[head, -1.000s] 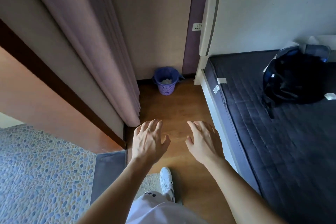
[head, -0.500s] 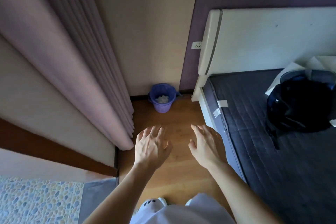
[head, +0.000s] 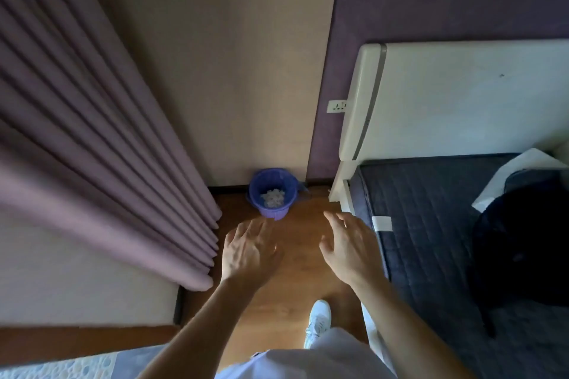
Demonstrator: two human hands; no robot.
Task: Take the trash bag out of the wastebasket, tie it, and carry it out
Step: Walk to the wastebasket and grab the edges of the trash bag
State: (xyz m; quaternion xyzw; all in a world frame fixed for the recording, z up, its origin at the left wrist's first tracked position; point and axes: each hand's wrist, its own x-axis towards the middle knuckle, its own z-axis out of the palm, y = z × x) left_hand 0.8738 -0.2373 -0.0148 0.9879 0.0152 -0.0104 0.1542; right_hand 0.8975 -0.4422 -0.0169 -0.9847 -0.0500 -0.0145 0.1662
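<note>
A person is standing on the wooden floor [head: 292, 283] of a narrow passage between a curtain and a bed, with both bare arms reaching forward and down. The left hand [head: 249, 251] is hovering palm down, its fingers spread wide and relaxed, holding nothing. The right hand [head: 349, 248] is hovering just to its right in the same posture, fingers splayed and empty, close to the near-left edge of the mattress [head: 431, 224]. Neither hand is touching anything.

The wastebasket [head: 278, 213], violet and perforated, is sitting upright in the far corner against the beige wall, beyond both hands and slightly nearer the left one. The trash bag [head: 299, 187] is lining it, a flap hanging over the right side of the rim. Crumpled white paper [head: 272, 197] is lying inside at the bottom.

A pleated mauve curtain [head: 107, 148] is hanging along the left. A white headboard [head: 462, 95] is standing at the far right, with a wall socket [head: 336, 106] just beside it. A black backpack [head: 523, 243] is resting on the mattress. One white shoe [head: 318, 320] is showing below the right forearm.
</note>
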